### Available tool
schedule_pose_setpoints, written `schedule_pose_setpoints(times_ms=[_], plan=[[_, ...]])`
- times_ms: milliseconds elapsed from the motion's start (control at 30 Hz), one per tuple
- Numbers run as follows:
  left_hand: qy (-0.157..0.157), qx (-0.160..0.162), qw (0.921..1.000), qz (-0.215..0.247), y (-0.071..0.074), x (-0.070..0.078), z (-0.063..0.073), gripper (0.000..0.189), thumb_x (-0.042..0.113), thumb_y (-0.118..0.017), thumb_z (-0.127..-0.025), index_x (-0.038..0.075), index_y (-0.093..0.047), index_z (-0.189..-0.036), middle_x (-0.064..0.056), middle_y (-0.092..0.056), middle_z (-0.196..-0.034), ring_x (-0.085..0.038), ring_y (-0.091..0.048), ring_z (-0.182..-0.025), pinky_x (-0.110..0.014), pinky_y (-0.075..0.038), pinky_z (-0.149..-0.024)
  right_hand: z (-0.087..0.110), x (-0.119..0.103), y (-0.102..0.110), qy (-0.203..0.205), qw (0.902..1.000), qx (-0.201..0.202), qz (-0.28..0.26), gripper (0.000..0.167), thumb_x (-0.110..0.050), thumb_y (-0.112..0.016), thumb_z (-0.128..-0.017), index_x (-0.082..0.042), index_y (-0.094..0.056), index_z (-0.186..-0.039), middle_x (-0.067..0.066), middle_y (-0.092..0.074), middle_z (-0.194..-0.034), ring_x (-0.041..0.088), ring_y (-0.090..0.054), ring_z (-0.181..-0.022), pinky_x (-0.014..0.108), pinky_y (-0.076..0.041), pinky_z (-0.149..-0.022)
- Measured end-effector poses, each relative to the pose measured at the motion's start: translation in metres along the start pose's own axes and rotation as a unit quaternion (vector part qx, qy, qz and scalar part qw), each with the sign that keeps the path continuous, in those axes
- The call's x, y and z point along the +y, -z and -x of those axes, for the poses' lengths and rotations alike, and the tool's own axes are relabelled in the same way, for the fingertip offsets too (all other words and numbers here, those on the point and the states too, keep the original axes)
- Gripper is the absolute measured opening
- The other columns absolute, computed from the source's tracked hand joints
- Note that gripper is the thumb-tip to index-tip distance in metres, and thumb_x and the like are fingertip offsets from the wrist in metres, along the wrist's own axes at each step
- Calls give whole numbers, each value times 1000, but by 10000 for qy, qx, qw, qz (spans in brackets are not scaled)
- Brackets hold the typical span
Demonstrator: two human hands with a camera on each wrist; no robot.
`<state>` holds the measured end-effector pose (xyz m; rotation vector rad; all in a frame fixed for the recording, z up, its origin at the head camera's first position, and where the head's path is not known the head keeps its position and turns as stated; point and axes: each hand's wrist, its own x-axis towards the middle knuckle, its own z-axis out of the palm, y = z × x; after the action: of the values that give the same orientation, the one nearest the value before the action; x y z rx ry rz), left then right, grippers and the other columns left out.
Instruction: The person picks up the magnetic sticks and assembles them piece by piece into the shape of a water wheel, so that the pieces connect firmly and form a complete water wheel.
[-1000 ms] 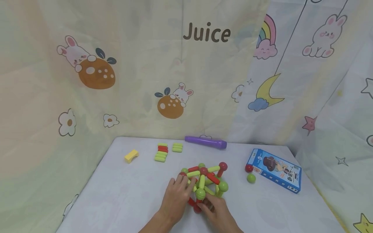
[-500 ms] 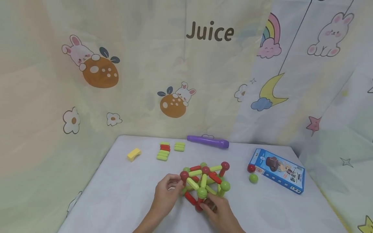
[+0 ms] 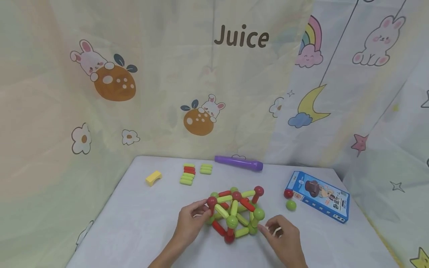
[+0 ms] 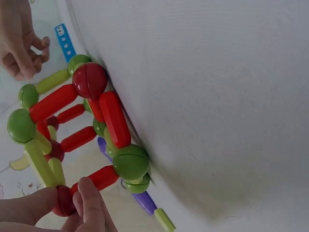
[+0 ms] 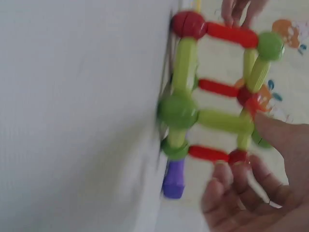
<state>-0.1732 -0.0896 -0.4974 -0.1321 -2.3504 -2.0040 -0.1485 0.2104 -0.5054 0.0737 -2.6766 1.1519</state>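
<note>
A toy frame of balls and rods (image 3: 232, 222), red and lime green, stands on the table in the head view. My left hand (image 3: 187, 225) is at its left corner, with thumb and fingers pinching the upper red ball (image 4: 63, 202) and the red rod (image 4: 104, 178) below it. Off the front right corner is my right hand (image 3: 285, 238), its fingers loosely bent and holding nothing. The left wrist view shows that hand apart from the frame. A lime rod (image 3: 242, 232) joins the bottom red ball (image 3: 229, 238) to a green ball (image 3: 252, 229).
Loose lime and red rods (image 3: 187, 175) lie at the back, near a yellow arch block (image 3: 153, 178) and a purple microphone-shaped toy (image 3: 238, 163). On the right are a blue box (image 3: 318, 195), a loose red ball (image 3: 288, 193) and a loose green ball (image 3: 291, 205).
My right hand has let go of the frame's front bottom part and moved right, uncovering the lime rod. Earlier, my left hand drew back from over the frame to its upper left ball.
</note>
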Motion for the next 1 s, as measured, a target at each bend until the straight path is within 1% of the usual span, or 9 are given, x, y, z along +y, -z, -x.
schedule_pose_setpoints(times_ms=[133, 233, 367, 567, 667, 767, 833, 933, 1000], plan=[[-108, -125, 9999, 36, 0, 1, -4, 49, 8, -77, -99, -5, -63, -144, -9, -73, -111, -27, -70, -112, -23, -60, -90, -12, 13, -1, -260, 9987, -357, 245, 43, -11, -90, -89, -9, -68, -126, 0, -70, -106, 13, -63, -89, 24, -55, -72], [-246, -294, 9992, 86, -1, 1, -9, 53, 5, -76, -100, -7, -58, -148, -12, -71, -115, -30, -69, -116, -25, -60, -94, -16, 14, -7, -215, 9971, -718, 125, 32, -9, -87, -90, -13, -71, -117, -5, -71, -103, 12, -65, -90, 24, -56, -72], [-452, -532, 9974, 162, -2, 0, -16, 58, 0, -73, -101, -9, -51, -153, -16, -67, -120, -36, -67, -121, -27, -58, -98, -15, 7, -13, -193, 9964, -823, 17, 19, -10, -86, -92, -16, -70, -101, -9, -71, -91, 9, -64, -85, 22, -56, -70], [-566, -704, 9959, 65, -1, -4, -27, 65, 3, -74, -101, -8, -44, -158, -17, -63, -126, -38, -64, -128, -30, -57, -101, -13, -3, -16, -107, 9948, -1009, -133, 21, -13, -86, -92, -15, -69, -104, -9, -70, -92, 8, -63, -86, 21, -56, -70], [-435, -744, 9963, -45, 4, -8, -35, 63, 8, -74, -102, -5, -47, -157, -16, -66, -129, -37, -64, -130, -31, -57, -102, -14, -5, -19, 30, 9932, -1146, -225, 23, -14, -87, -91, -14, -70, -106, -9, -70, -92, 8, -63, -86, 22, -56, -70], [-109, -374, 9988, -304, 17, -13, -46, 51, 10, -74, -102, 0, -58, -149, -15, -70, -129, -31, -68, -125, -30, -59, -97, -14, -5, -21, 121, 9922, -1221, -201, 23, -13, -87, -91, -15, -70, -106, -10, -69, -91, 8, -63, -85, 21, -57, -70], [158, 192, 9983, -525, 29, -20, -58, 41, 10, -75, -102, 2, -66, -141, -13, -74, -125, -28, -71, -119, -29, -61, -92, -15, -5, -21, 142, 9921, -1227, -205, 23, -13, -87, -91, -16, -70, -105, -10, -69, -91, 8, -63, -85, 21, -57, -70], [506, 1067, 9896, -828, 51, -31, -79, 33, 8, -76, -100, 3, -72, -132, -13, -76, -122, -28, -72, -113, -29, -62, -85, -15, -4, -20, 157, 9922, -1216, -215, 22, -12, -88, -90, -16, -71, -105, -11, -70, -90, 7, -63, -83, 22, -57, -70], [740, 1393, 9826, -985, 65, -39, -93, 34, 7, -77, -98, 2, -73, -132, -14, -75, -124, -29, -71, -113, -31, -62, -84, -15, -2, -19, 163, 9921, -1216, -271, 22, -13, -88, -90, -16, -72, -105, -11, -70, -90, 7, -63, -83, 22, -58, -69]])
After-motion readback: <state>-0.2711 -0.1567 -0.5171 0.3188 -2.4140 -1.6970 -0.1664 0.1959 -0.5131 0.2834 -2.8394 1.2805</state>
